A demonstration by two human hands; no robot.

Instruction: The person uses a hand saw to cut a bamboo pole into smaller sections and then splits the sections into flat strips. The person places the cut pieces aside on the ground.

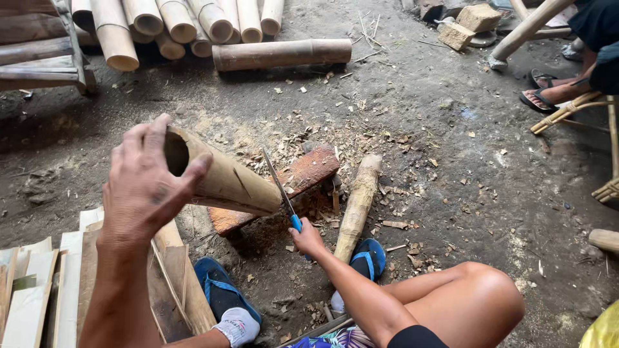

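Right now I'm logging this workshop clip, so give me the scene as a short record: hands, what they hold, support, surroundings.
left hand: grips the open end of a bamboo tube, tilted
right hand: holds a blue-handled knife, blade against the tube
support: tube's lower end rests on a wooden block
beside block: wooden club
ground: dirt with chips
background: stacked bamboo poles
lower left: split bamboo slats
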